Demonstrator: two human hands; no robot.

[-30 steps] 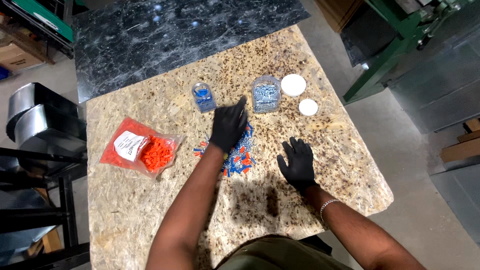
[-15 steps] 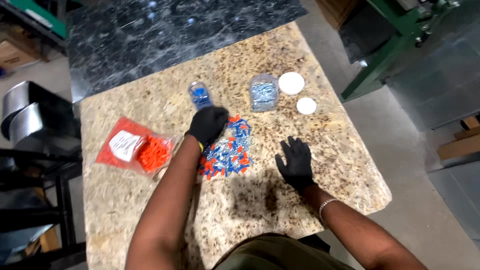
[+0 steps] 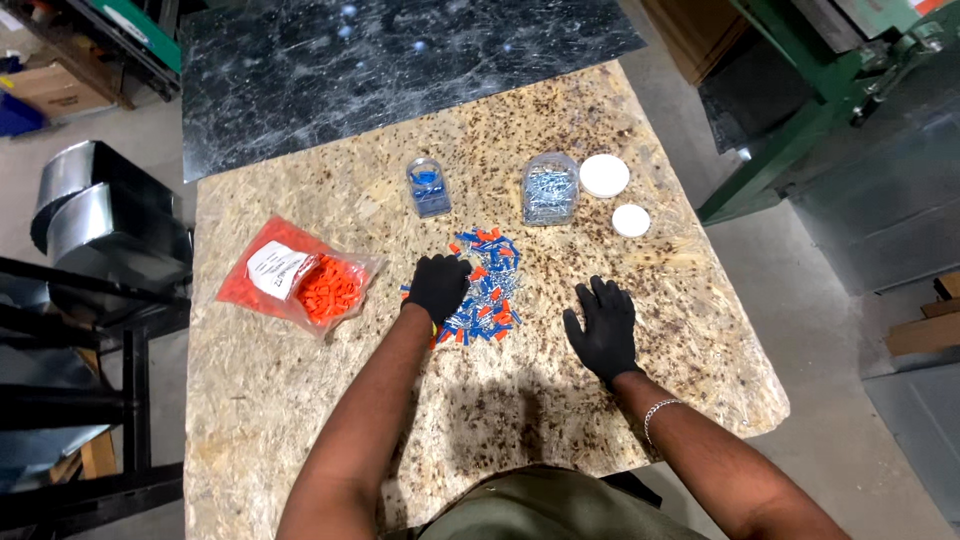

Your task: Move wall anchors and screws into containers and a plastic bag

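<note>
Both of my hands wear black gloves. My left hand (image 3: 438, 286) rests on the left edge of a loose pile of small blue and orange parts (image 3: 484, 290) spread on the chipboard tabletop (image 3: 300, 400); its fingers curl down over the pile and whether they pinch a piece is hidden. My right hand (image 3: 602, 328) lies flat on the board, fingers spread, a little right of the pile and holding nothing. A silver bracelet sits on that wrist.
Behind the pile stand a small clear jar with blue parts (image 3: 428, 186) and a larger clear jar of silvery parts (image 3: 550, 189), with two white lids (image 3: 605, 175) beside it. A red bag of orange parts (image 3: 300, 282) lies left. A dark stone slab (image 3: 380, 60) lies beyond.
My left hand has drawn back toward me, from the pile's far side near the jars to its near left edge. My right hand has stayed flat in place.
</note>
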